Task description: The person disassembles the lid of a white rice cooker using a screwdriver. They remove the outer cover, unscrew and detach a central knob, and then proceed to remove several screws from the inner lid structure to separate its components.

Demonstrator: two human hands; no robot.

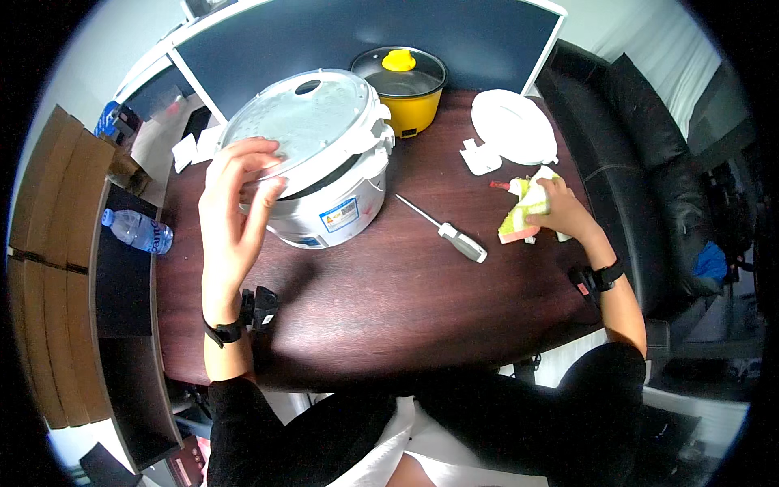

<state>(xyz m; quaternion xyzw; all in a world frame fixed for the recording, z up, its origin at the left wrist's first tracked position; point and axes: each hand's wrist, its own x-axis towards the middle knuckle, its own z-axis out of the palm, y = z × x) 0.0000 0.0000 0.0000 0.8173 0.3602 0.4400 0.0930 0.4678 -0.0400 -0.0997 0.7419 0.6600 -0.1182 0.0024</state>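
Observation:
A white rice cooker [350, 213] stands at the left of the table with its lid [312, 122] tilted up, a dark gap showing under it. At the lid's near left edge is my left hand [235, 191], fingers curled over the top and thumb below the rim. My right hand [564, 211] grips a yellow-green and white cloth [518, 217] with a pink edge, low over the right side of the table. Beside the cloth pokes out a small red-tipped piece [500, 185]. Between the hands lies a screwdriver [461, 241] with a grey-white handle.
Behind the cooker is a yellow electric pot [412, 112] with a glass lid. A white oval cover [515, 126] and a small white plastic part [480, 158] lie at the back right. A water bottle [138, 230] rests at the left, beside cardboard boxes [57, 195]. A dark partition [365, 28] borders the back.

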